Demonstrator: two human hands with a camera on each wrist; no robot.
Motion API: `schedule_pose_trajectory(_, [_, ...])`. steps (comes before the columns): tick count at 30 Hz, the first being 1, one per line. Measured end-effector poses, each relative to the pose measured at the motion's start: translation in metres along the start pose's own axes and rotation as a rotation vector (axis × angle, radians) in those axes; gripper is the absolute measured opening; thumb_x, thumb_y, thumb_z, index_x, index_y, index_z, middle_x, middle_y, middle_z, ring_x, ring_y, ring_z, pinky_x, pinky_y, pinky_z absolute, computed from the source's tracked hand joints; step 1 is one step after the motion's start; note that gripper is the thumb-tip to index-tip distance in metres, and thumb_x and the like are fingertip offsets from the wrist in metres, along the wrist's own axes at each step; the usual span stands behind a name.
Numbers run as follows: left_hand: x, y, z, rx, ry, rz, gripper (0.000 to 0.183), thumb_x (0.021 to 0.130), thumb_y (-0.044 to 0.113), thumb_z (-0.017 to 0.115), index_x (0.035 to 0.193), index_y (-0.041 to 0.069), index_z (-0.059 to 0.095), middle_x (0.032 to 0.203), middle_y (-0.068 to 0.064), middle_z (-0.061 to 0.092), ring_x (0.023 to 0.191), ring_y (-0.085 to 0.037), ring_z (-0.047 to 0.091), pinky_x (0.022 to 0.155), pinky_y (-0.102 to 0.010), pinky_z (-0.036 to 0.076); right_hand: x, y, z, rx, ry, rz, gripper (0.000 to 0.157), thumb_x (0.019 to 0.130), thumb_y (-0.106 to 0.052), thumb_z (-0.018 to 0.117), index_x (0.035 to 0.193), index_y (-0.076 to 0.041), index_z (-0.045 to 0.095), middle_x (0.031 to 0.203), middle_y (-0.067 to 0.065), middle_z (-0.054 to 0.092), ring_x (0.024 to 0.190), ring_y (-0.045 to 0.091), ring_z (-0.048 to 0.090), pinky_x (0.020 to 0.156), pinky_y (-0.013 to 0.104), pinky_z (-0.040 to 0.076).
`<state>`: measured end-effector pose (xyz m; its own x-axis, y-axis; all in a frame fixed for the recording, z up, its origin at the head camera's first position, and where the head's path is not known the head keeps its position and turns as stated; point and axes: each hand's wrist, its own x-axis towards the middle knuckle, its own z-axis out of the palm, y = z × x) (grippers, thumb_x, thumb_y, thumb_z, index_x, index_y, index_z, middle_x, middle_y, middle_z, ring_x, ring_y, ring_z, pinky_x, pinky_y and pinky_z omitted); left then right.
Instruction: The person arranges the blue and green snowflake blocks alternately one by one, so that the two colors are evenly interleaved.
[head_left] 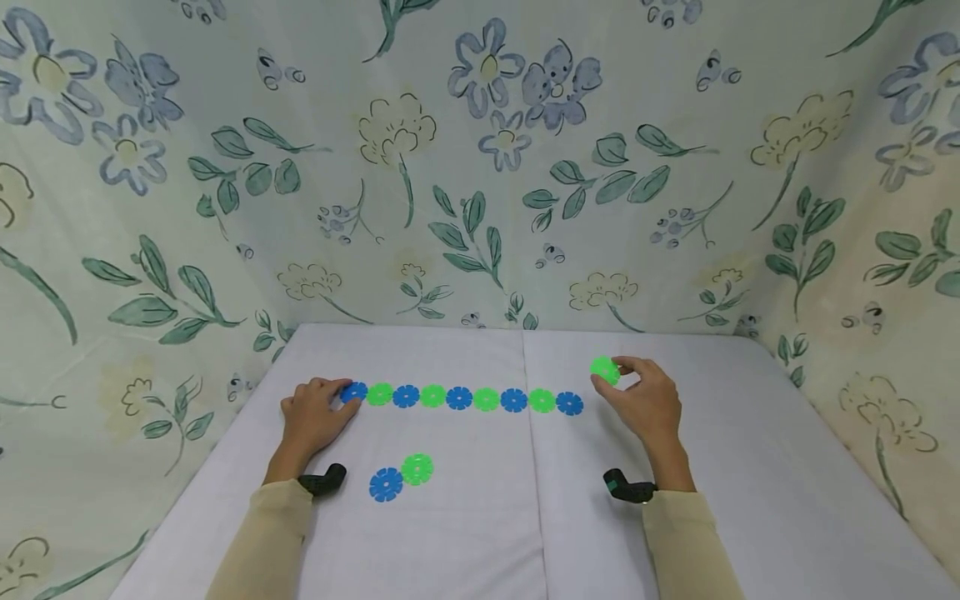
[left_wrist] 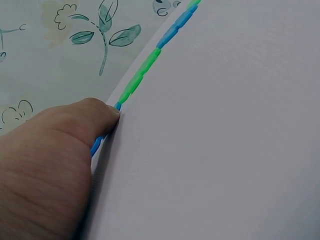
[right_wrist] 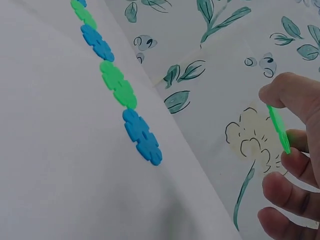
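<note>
Here your left hand (head_left: 318, 414) presses its fingers on the blue end disc (head_left: 354, 392) to steady the row (head_left: 459, 398) on the tabletop (head_left: 480, 517), while your right hand (head_left: 645, 400) pinches a green disc (head_left: 604, 370) just beyond the far end

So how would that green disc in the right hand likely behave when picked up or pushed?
The green disc, pinched in the right hand, shows edge-on in the right wrist view as a thin, straight strip, so it is probably stiff and light. Its notched rim should give fingers some grip. Pushed flat on the white table, it would likely slide rather than roll.
</note>
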<state>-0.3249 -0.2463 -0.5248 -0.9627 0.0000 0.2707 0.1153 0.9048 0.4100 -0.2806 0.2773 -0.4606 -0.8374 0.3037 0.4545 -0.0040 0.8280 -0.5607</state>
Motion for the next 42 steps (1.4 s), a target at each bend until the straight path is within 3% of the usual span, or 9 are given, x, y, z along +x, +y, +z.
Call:
schedule_pose_trajectory(5, [-0.001, 0.0, 0.0, 0.004, 0.004, 0.004, 0.05, 0.093, 0.045, 0.066, 0.136, 0.019, 0.062, 0.129, -0.019, 0.059, 0.118, -0.04, 0.049, 0.091, -0.061, 0.029, -0.004, 0.01, 0.007, -0.018, -0.075, 0.042, 0.054, 0.081, -0.046, 0.079, 0.121, -0.011, 0.07, 0.111, 0.012, 0.069, 0.084, 0.026, 0.062, 0.064, 0.032, 0.043])
schedule_pose_trajectory(14, [-0.001, 0.001, 0.0, 0.003, 0.005, 0.001, 0.05, 0.093, 0.046, 0.065, 0.136, 0.019, 0.062, 0.13, -0.019, 0.059, 0.119, -0.04, 0.049, 0.092, -0.061, 0.029, -0.009, 0.026, 0.019, -0.054, -0.185, 0.078, 0.055, 0.083, -0.048, 0.076, 0.124, -0.01, 0.068, 0.113, 0.014, 0.069, 0.105, 0.033, 0.061, 0.081, 0.048, 0.047])
schedule_pose_trajectory(18, [0.0, 0.001, 0.0, -0.001, 0.001, 0.002, 0.051, 0.093, 0.045, 0.066, 0.136, 0.019, 0.062, 0.13, -0.019, 0.059, 0.119, -0.04, 0.049, 0.091, -0.06, 0.028, -0.01, 0.031, 0.023, -0.07, -0.221, 0.089, 0.055, 0.084, -0.048, 0.075, 0.123, -0.01, 0.068, 0.114, 0.014, 0.069, 0.105, 0.033, 0.061, 0.081, 0.049, 0.048])
schedule_pose_trajectory(26, [0.0, 0.001, 0.0, -0.007, 0.002, 0.005, 0.051, 0.093, 0.045, 0.066, 0.136, 0.019, 0.062, 0.13, -0.019, 0.059, 0.119, -0.04, 0.049, 0.091, -0.06, 0.028, -0.012, 0.034, 0.027, -0.101, -0.224, 0.074, 0.056, 0.081, -0.05, 0.077, 0.119, -0.009, 0.07, 0.112, 0.015, 0.071, 0.094, 0.032, 0.063, 0.07, 0.041, 0.046])
schedule_pose_trajectory(42, [-0.001, 0.003, -0.002, 0.001, 0.004, 0.0, 0.051, 0.093, 0.046, 0.065, 0.136, 0.019, 0.062, 0.129, -0.019, 0.059, 0.118, -0.04, 0.049, 0.09, -0.06, 0.029, -0.013, 0.039, 0.032, -0.11, -0.272, 0.069, 0.052, 0.081, -0.046, 0.076, 0.116, -0.008, 0.07, 0.113, 0.019, 0.068, 0.101, 0.036, 0.064, 0.077, 0.05, 0.049])
